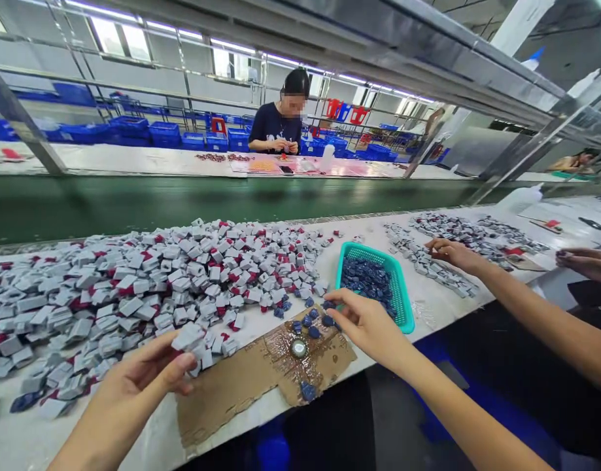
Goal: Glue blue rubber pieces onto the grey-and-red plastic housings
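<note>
My left hand (143,379) is shut on a small grey-white block (188,337) with a red mark, at the front edge of a large heap of such blocks (133,294). My right hand (363,324) hovers over a torn cardboard sheet (231,392), its fingertips around a small blue piece (328,320). Whether that piece is gripped is hard to see. Several more blue pieces lie scattered on the cardboard around a round metal-rimmed disc (299,348). Just beyond my right hand, a teal plastic mesh basket (397,278) holds a mound of blue pieces (367,281).
Right of the basket, a co-worker's hand (452,254) reaches over rows of grey pieces, and another hand (584,263) rests at the far right. A green conveyor belt (182,203) runs behind the bench. Beyond it, a person (275,124) sits before blue crates (128,131).
</note>
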Demonstrator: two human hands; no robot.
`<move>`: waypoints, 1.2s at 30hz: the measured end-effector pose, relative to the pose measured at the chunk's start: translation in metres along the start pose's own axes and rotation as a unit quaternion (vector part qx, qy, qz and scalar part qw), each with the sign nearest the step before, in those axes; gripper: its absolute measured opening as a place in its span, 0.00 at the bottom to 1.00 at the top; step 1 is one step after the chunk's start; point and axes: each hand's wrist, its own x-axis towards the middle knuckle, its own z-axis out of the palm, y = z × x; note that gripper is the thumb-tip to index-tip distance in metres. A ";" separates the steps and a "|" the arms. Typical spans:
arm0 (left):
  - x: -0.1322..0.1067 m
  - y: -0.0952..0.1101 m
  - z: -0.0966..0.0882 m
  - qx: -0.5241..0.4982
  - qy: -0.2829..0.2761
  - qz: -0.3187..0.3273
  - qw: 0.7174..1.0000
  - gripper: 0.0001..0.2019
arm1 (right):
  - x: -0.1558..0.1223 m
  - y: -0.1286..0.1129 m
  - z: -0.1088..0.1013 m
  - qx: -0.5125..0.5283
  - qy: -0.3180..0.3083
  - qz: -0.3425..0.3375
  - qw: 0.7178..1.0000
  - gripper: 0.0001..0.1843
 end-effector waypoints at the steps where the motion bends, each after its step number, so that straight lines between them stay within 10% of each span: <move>1: -0.001 -0.001 0.006 -0.023 -0.024 -0.017 0.999 0.28 | -0.002 -0.001 0.003 -0.014 -0.013 0.000 1.000 0.11; 11: -0.020 -0.005 0.055 -0.215 -0.064 -0.093 0.970 0.19 | -0.010 -0.023 0.042 -0.225 -0.185 -0.086 0.953 0.06; 21: -0.022 -0.001 0.060 -0.236 -0.111 -0.074 0.963 0.13 | -0.003 -0.031 0.051 -0.301 -0.214 -0.104 0.924 0.06; 28: -0.026 0.001 0.061 -0.217 -0.128 -0.048 0.967 0.10 | -0.010 -0.046 0.026 0.027 -0.085 -0.101 0.991 0.04; 36: -0.028 0.003 0.061 -0.194 -0.178 -0.023 0.965 0.09 | -0.021 -0.079 0.015 0.201 -0.062 -0.165 0.964 0.04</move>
